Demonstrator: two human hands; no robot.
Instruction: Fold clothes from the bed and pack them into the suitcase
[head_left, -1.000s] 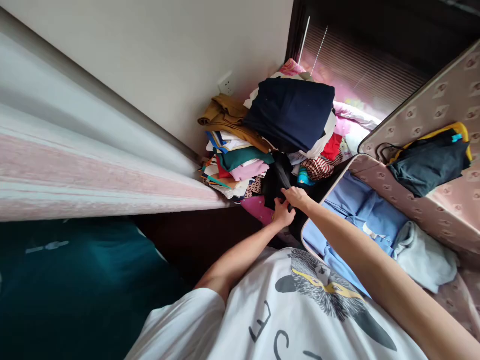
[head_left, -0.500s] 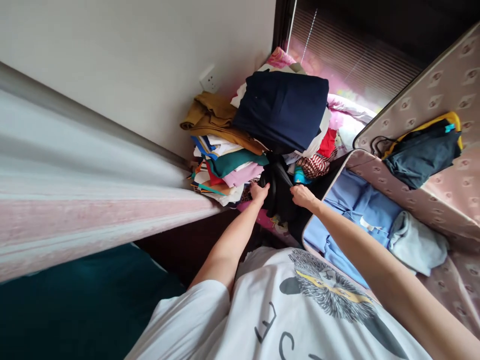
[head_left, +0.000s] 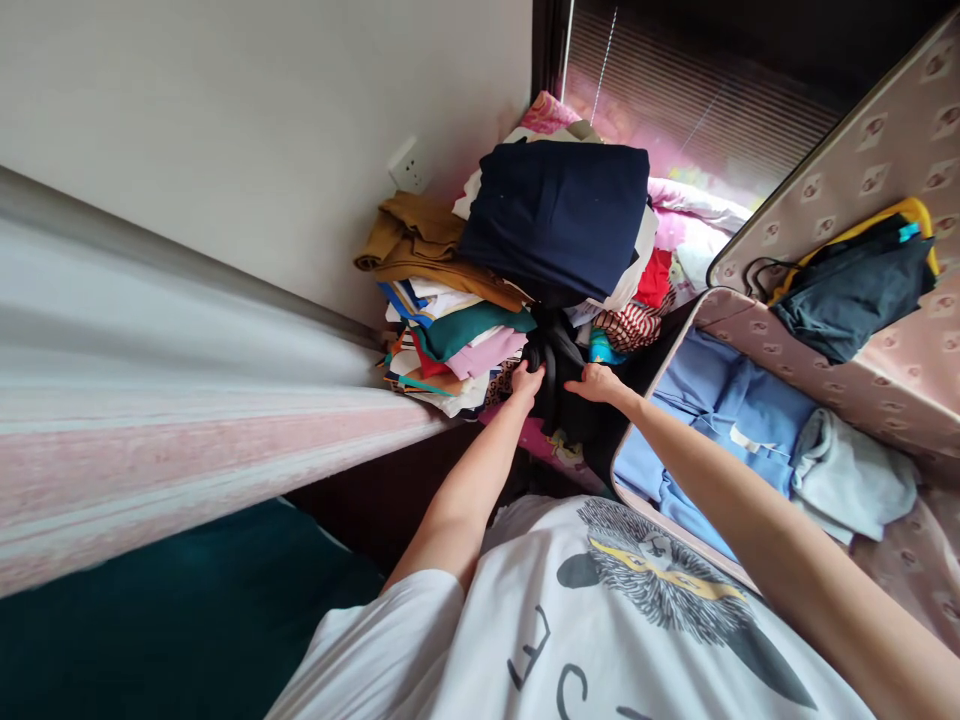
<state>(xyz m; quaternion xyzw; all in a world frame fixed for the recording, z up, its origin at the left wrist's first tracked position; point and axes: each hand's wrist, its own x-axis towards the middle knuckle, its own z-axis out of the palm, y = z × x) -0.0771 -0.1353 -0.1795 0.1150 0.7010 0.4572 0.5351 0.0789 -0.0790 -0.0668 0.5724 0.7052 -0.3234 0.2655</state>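
Between my two hands hangs a bunched black garment (head_left: 553,405), dark enough that its folds and kind are hard to make out. My left hand (head_left: 528,382) closes on its left edge, the thumb on top and the other fingers partly hidden. On the right side, my right hand (head_left: 596,383) grips the cloth with curled fingers, the thumb side pointing left. Just beyond my hands rises a pile of folded clothes, topped by a navy garment (head_left: 559,215). Left of it lies a mustard-brown garment (head_left: 416,240) over a stack with green cloth (head_left: 465,328) and pink cloth (head_left: 487,350).
At right stands an open suitcase (head_left: 750,310) with blue clothes (head_left: 720,390) and a pale grey folded garment (head_left: 847,470). A dark garment (head_left: 847,300) with yellow cloth lies on its raised side. A wall socket (head_left: 407,167), striped curtain (head_left: 187,450) and window blind (head_left: 697,120) surround the pile.
My right hand has shifted slightly on the black garment, its thumb side now reaching further left. My left hand keeps nearly the same place. The view has turned a little.
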